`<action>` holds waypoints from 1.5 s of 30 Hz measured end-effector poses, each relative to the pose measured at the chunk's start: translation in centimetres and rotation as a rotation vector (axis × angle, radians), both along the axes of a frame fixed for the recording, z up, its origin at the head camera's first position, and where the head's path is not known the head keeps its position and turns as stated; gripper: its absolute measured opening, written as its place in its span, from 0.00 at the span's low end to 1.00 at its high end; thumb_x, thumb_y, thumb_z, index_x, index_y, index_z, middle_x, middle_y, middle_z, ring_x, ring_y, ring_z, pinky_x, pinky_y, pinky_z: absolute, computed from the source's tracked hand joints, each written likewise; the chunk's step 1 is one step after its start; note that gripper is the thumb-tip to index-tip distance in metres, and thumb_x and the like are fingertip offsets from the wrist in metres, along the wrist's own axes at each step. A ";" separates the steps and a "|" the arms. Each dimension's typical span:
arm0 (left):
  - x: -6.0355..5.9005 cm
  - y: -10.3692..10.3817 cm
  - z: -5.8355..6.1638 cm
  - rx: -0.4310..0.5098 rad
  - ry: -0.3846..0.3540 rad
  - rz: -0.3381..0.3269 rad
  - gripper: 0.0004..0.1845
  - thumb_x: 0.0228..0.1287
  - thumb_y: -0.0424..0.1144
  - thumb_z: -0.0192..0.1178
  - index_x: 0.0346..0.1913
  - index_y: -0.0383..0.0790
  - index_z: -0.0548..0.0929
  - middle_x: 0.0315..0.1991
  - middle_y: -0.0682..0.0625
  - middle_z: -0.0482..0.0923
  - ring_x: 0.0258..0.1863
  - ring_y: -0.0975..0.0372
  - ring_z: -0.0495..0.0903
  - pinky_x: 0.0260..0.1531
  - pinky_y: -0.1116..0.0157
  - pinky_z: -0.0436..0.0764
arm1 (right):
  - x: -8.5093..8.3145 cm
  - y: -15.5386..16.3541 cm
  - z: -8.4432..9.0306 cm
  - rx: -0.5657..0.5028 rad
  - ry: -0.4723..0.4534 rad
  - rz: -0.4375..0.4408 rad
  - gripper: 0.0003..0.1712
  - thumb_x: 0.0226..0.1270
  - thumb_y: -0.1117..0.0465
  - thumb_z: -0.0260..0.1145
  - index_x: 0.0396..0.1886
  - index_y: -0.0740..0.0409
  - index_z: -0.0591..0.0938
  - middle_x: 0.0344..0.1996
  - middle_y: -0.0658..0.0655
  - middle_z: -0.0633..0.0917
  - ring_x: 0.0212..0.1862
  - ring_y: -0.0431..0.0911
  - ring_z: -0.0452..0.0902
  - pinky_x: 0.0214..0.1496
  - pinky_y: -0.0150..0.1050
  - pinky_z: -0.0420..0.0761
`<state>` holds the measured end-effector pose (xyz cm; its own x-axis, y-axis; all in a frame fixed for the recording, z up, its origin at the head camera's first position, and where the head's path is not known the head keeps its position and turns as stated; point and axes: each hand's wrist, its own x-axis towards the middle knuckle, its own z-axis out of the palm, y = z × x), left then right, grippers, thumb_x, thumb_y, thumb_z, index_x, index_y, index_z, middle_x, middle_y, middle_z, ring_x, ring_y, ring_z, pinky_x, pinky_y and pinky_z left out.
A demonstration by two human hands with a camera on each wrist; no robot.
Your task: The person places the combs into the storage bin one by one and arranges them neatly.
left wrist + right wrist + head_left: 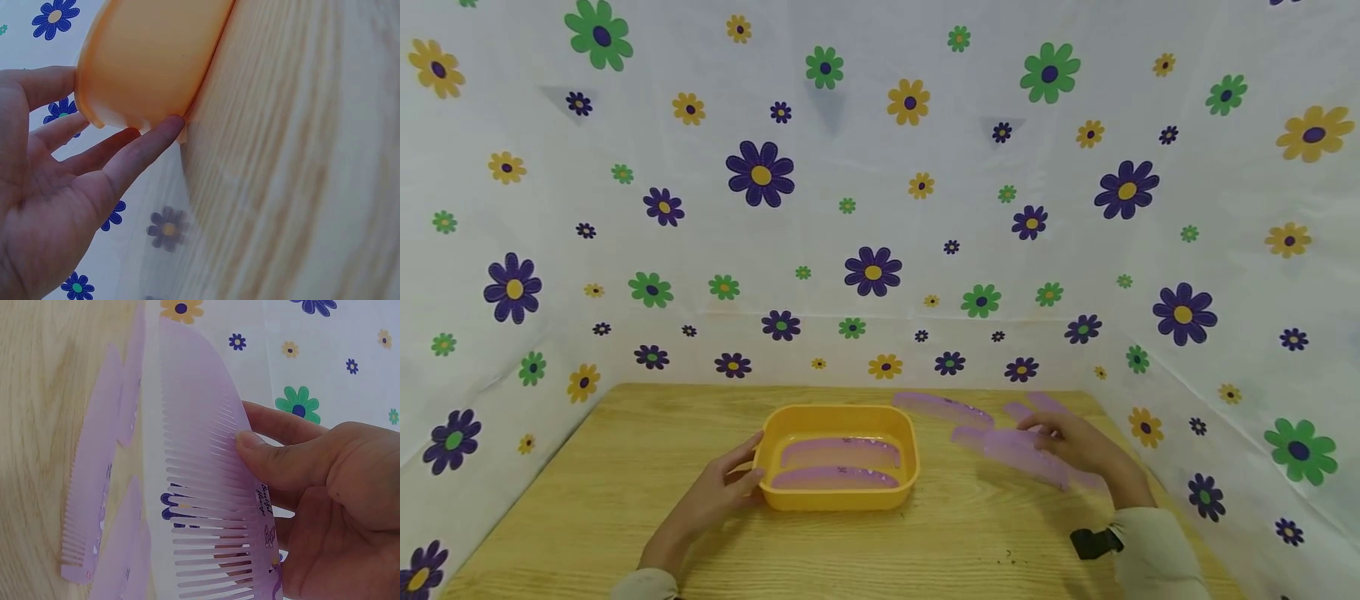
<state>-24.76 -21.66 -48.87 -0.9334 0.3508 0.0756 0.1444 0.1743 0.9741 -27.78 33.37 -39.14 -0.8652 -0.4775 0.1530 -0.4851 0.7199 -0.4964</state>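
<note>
Purple comb (200, 394) is in R hand (1071, 443), R of the yellow tub (838, 502) & above some loose combs (94, 469); it's pinched along the spine, thumb on near face, fingers behind. Teeth point away from palm; small lettering + pics run along the spine. Loose ones, same purple, lie on the wood tbl (587, 492), a few overlapping in head view; exact no. hard to tell w/ the hand in the way. Tub holds 2 more combs (835, 478), side by side, lengthwise L to R, apart. L hand (722, 492) isn't clenched: fingers spread, fairly straight, tips touching tub's L end. Black strap (1096, 543) hangs by R sleeve (1157, 554), light-coloured. White cloth w/ green, yellow & purple flowers (872, 272) round back + both sides of tbl.
</note>
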 end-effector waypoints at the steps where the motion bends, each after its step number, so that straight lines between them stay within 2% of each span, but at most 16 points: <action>1: 0.0 0.0 0.0 -0.001 0.002 -0.001 0.37 0.81 0.38 0.53 0.83 0.34 0.48 0.75 0.21 0.56 0.69 0.32 0.71 0.53 0.55 0.89 | 0.0 -0.2 0.1 -0.004 0.007 -0.005 0.13 0.71 0.74 0.62 0.53 0.67 0.84 0.44 0.65 0.86 0.43 0.45 0.78 0.42 0.35 0.80; 7: 0.0 -0.1 -0.1 -0.012 0.000 0.021 0.37 0.80 0.39 0.54 0.83 0.36 0.49 0.76 0.21 0.55 0.69 0.31 0.70 0.54 0.56 0.88 | -0.7 -1.1 0.3 -0.041 0.077 0.064 0.13 0.69 0.77 0.62 0.51 0.70 0.84 0.47 0.69 0.85 0.43 0.49 0.82 0.42 0.34 0.82; 11: -0.1 -0.1 -0.3 -0.021 -0.019 0.039 0.38 0.79 0.41 0.56 0.83 0.37 0.51 0.76 0.23 0.56 0.70 0.33 0.71 0.54 0.58 0.88 | -1.3 -1.9 0.6 -0.026 0.104 0.093 0.13 0.68 0.77 0.64 0.50 0.68 0.85 0.47 0.66 0.86 0.44 0.51 0.84 0.44 0.38 0.86; 14: -0.2 -0.1 -0.4 -0.020 -0.027 0.041 0.38 0.79 0.41 0.56 0.83 0.39 0.51 0.76 0.23 0.56 0.70 0.34 0.71 0.54 0.57 0.88 | -1.7 -2.5 1.1 -0.016 0.090 0.089 0.14 0.69 0.76 0.64 0.51 0.66 0.86 0.47 0.65 0.88 0.45 0.51 0.84 0.46 0.41 0.86; 18: -0.2 0.0 -0.3 -0.020 -0.034 0.039 0.38 0.79 0.42 0.56 0.83 0.40 0.51 0.77 0.24 0.56 0.71 0.33 0.70 0.54 0.57 0.88 | -2.0 -3.4 1.6 0.003 0.051 0.064 0.15 0.70 0.74 0.63 0.54 0.64 0.86 0.47 0.64 0.89 0.44 0.49 0.83 0.44 0.37 0.84; 26: -0.2 -0.1 -0.3 -0.016 -0.036 0.032 0.38 0.79 0.42 0.56 0.83 0.39 0.50 0.77 0.23 0.55 0.70 0.33 0.70 0.54 0.56 0.88 | -2.2 -5.0 2.1 0.077 0.054 0.031 0.16 0.72 0.70 0.65 0.56 0.59 0.86 0.41 0.59 0.90 0.40 0.45 0.83 0.39 0.34 0.82; 32: -0.1 0.0 -0.2 -0.026 -0.026 0.036 0.38 0.80 0.42 0.56 0.83 0.39 0.51 0.77 0.24 0.56 0.70 0.34 0.71 0.54 0.57 0.88 | -2.4 -6.0 2.7 0.062 0.026 0.035 0.16 0.72 0.72 0.63 0.56 0.63 0.85 0.40 0.63 0.89 0.38 0.46 0.82 0.39 0.34 0.81; 38: -0.1 0.0 -0.1 -0.024 -0.027 0.052 0.37 0.79 0.41 0.56 0.83 0.39 0.52 0.76 0.25 0.57 0.69 0.35 0.73 0.54 0.57 0.88 | -2.8 -6.9 2.9 0.035 -0.003 0.052 0.15 0.72 0.73 0.62 0.55 0.63 0.85 0.39 0.62 0.88 0.40 0.48 0.83 0.41 0.34 0.82; 45: -0.2 -0.1 -0.2 -0.014 -0.024 0.034 0.37 0.80 0.41 0.55 0.83 0.38 0.51 0.77 0.24 0.55 0.71 0.32 0.69 0.55 0.56 0.88 | -3.3 -7.9 3.0 -0.001 -0.027 0.080 0.15 0.71 0.76 0.61 0.54 0.68 0.84 0.39 0.65 0.87 0.39 0.47 0.81 0.42 0.36 0.82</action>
